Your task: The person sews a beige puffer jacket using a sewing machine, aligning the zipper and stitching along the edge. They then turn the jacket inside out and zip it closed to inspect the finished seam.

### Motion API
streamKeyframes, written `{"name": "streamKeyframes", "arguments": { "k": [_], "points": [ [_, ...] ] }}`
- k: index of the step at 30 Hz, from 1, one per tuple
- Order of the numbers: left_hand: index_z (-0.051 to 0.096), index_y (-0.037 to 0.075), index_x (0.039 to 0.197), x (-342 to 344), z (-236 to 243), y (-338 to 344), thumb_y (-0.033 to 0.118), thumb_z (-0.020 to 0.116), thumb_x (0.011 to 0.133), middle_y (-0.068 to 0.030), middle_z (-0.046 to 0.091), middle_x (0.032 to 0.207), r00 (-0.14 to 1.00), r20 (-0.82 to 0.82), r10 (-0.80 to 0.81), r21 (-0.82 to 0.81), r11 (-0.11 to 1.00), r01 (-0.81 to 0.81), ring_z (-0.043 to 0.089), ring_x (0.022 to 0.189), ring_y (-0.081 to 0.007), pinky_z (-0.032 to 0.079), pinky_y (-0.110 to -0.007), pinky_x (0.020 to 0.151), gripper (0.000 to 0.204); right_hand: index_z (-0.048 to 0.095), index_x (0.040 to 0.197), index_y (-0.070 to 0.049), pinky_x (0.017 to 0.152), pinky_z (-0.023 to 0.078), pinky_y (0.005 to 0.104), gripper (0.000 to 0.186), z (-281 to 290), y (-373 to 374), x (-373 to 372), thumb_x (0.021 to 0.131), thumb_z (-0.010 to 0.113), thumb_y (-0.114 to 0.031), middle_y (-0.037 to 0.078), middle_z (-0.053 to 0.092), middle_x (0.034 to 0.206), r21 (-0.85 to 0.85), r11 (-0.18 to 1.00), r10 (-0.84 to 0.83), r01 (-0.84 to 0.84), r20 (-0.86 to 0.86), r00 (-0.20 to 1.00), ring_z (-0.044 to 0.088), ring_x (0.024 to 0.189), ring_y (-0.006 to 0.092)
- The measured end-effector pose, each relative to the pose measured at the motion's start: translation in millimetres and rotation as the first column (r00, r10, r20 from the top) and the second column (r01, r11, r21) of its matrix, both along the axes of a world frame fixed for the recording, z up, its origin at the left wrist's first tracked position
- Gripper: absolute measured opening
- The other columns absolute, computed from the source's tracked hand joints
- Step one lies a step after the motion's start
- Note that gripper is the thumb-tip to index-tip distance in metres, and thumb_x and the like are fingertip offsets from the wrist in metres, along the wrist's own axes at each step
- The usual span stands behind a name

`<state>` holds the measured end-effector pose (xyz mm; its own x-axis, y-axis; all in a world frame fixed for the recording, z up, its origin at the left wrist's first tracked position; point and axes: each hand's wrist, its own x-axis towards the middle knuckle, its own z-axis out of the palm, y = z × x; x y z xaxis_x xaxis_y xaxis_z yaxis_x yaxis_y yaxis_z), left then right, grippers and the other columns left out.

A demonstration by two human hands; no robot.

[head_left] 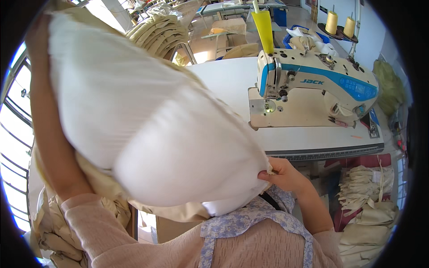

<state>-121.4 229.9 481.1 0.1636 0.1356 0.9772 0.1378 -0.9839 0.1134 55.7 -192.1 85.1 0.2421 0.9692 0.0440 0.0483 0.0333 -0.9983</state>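
A large white padded fabric piece [147,134] with beige cloth [170,212] along its edges and behind it is held up across the left and middle of the head view. My left hand [41,27] is raised at its upper left corner, gripping it, with the fingers partly lost in the dark rim. My right hand [279,172] pinches its right edge near the lower corner, thumb over the white side. Beyond the piece is a white and blue sewing machine [313,80] on a white table [304,140], with small snips [339,123] lying at its bed.
Beige fabric piles sit at lower left [49,228] and lower right [366,228]. Stacked beige pieces [156,33], a blue bin [290,38], thread cones [339,24] and other worktables [232,9] are behind. A barred window [13,134] is at left, a green bundle [386,85] at right.
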Motion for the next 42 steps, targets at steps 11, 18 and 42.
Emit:
{"name": "streamKeyframes", "arguments": {
  "k": [11, 18, 42],
  "points": [
    [0.064, 0.005, 0.104, 140, -301, -81, 0.016, 0.066, 0.099, 0.0064, 0.059, 0.090, 0.697, 0.088, -0.712, -0.735, 0.425, 0.528, 0.050, 0.082, -0.0019, 0.041, -0.018, 0.074, 0.013, 0.061, 0.121, -0.001, 0.085, 0.051, 0.0397, 0.046, -38, -51, 18, 0.084, 0.077, -0.024, 0.014, 0.062, 0.109, 0.144, 0.746, -0.593, 0.650, 0.586, 0.551, 0.062, 0.095, 0.0291],
    [0.065, 0.003, 0.104, 139, -272, -114, 0.013, 0.066, 0.098, 0.0045, 0.062, 0.092, 0.735, 0.059, -0.675, -0.759, 0.448, 0.473, 0.053, 0.084, -0.0026, 0.043, -0.019, 0.076, 0.012, 0.061, 0.098, -0.005, 0.076, 0.051, 0.0377, 0.028, 11, 61, 41, 0.080, 0.079, -0.015, 0.010, 0.062, 0.091, 0.540, 0.732, -0.679, 0.415, 0.626, 0.384, 0.061, 0.084, 0.0283],
    [0.064, 0.002, 0.106, 113, -264, -155, 0.008, 0.068, 0.096, 0.0049, 0.061, 0.090, 0.746, 0.016, -0.665, -0.757, 0.479, 0.443, 0.053, 0.082, -0.0022, 0.043, -0.018, 0.075, 0.012, 0.064, 0.099, 0.003, 0.062, 0.047, 0.0319, 0.018, 12, 40, 34, 0.097, 0.065, -0.016, 0.011, 0.065, 0.084, 0.138, 0.883, -0.470, 0.449, 0.235, 0.851, 0.057, 0.065, 0.0169]
  ]
}}
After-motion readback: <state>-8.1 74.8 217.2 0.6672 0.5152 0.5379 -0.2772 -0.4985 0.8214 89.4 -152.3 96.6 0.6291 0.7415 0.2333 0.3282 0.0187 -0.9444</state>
